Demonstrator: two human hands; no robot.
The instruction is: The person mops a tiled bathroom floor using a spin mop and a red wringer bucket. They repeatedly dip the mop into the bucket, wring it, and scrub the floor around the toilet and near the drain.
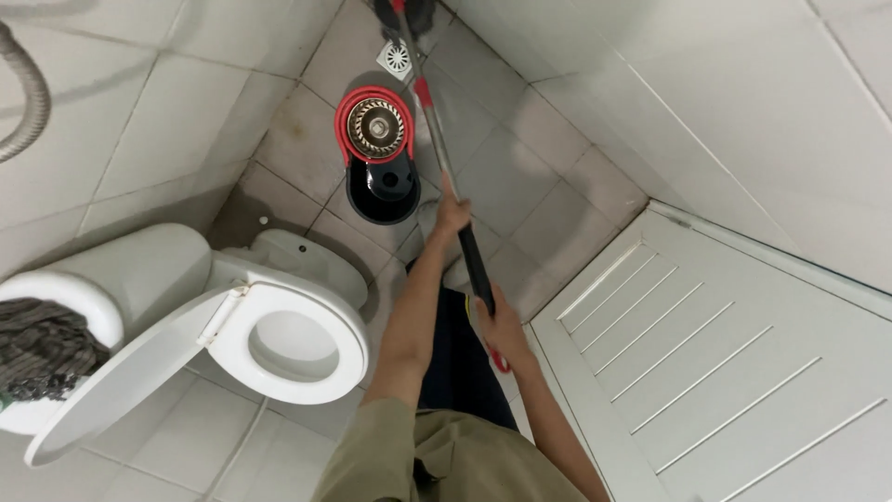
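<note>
The left hand [452, 212] is closed round the mop handle [444, 163] at about its middle, where the metal shaft meets the black grip section. The right hand [502, 325] is clenched on the same handle lower down, near its end; a red part of the handle shows just below that hand. The handle runs at a slant from the right hand, up through the left hand, to the far end of the floor, carrying a red collar on the way. The mop head [406, 13] sits at the top edge of the view, just beside the floor drain [395, 58]; it is cut off by the frame, so whether it touches the drain cannot be told.

The bucket [379, 153] stands on the grey floor tiles [520, 177], just left of the handle. It is black with a red rim, and a metal spinner basket fills its far half. The near half is an open dark well.

The toilet [288, 344] stands at the left with its seat down and its lid [121, 381] open. A grey striped cloth [42, 349] lies on the cistern [102, 288]. A white louvred door [725, 372] fills the lower right. A metal hose [28, 102] hangs against the left wall.
</note>
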